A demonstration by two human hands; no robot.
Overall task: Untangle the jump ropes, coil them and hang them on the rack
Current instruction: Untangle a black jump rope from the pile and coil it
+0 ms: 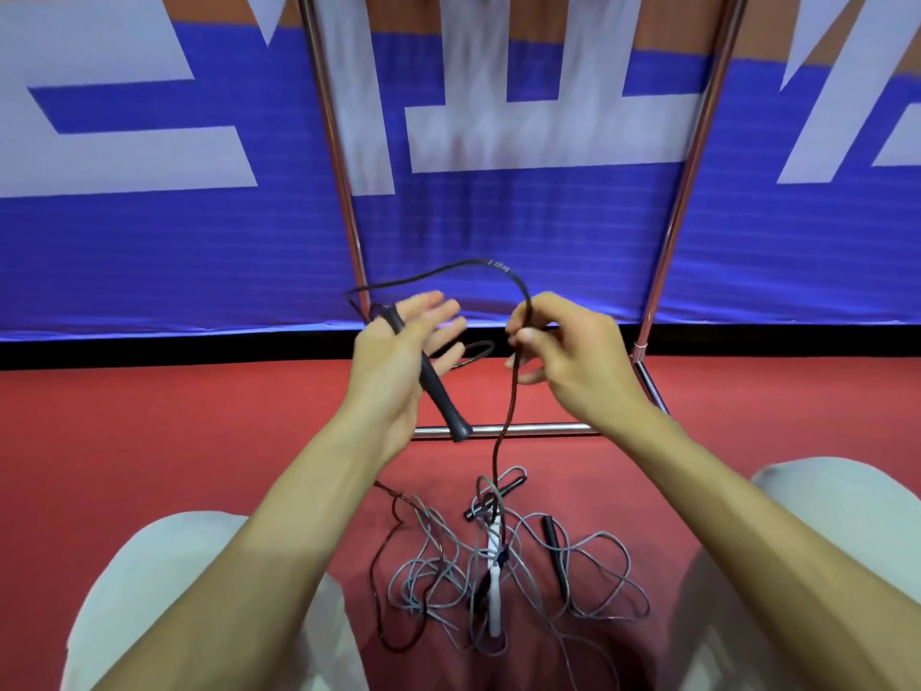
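Observation:
A black jump rope handle point(438, 386) lies slanted across the palm of my left hand point(398, 361), pinned by the thumb while the fingers stretch out straight. Its black cord point(478, 264) arcs up and over to my right hand point(558, 351), which pinches it between thumb and fingers. From there the cord drops to a tangled heap of grey and dark ropes point(498, 566) on the red floor between my knees. In the heap lie a white handle point(493, 586) and two black handles point(555, 551). The chrome rack point(503, 431) stands right in front of me.
The rack's two slanted uprights point(339, 172) rise on either side of my hands, and its low crossbar runs just beyond the heap. A blue and white banner point(149, 231) covers the wall behind. My knees in pale trousers point(164, 581) flank the ropes.

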